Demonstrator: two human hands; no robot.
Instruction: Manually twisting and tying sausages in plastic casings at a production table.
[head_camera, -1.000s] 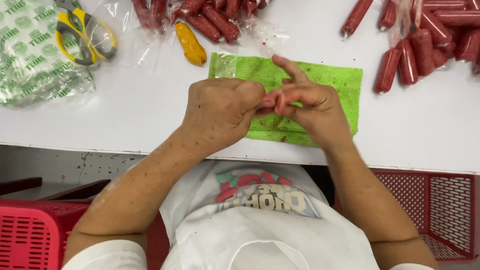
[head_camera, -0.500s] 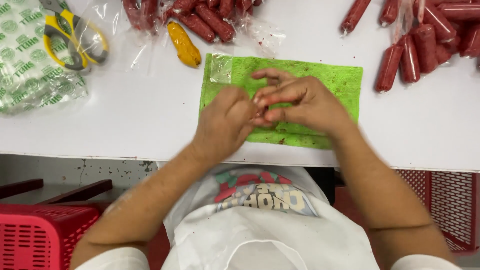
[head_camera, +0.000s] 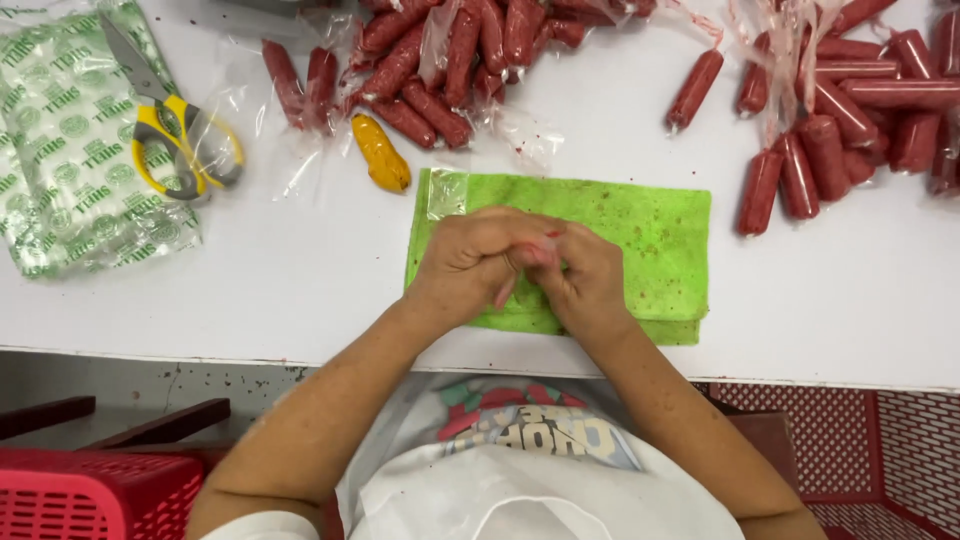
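Two bare hands meet over the near edge of a white table (head_camera: 300, 300), right in front of the person's white apron (head_camera: 520, 500). On either side, below the table, stand red plastic baskets (head_camera: 80, 500).

Her left hand (head_camera: 475, 255) and right hand (head_camera: 585, 275) are pressed together, fingers curled inward, pinching something small and pinkish-red between the fingertips. So little of it shows that I cannot tell what it is, nor how firmly either hand has it. Both hands hover above a folded green cloth (head_camera: 650, 235), speckled with reddish bits, which lies flat on the table; a scrap of clear film rests on the cloth's far left corner.

Just beyond the cloth lies a small yellow-orange piece (head_camera: 381, 153). Off to the left, yellow-handled scissors (head_camera: 170, 130) rest on a stack of green-and-white printed bags (head_camera: 70, 210).

Farther back, a heap of red sausages (head_camera: 450, 60) sits among loose clear wrappers at the table's far middle, and a second spread of red sausages (head_camera: 840, 120) covers the far right, one of them lying near the cloth's right end.
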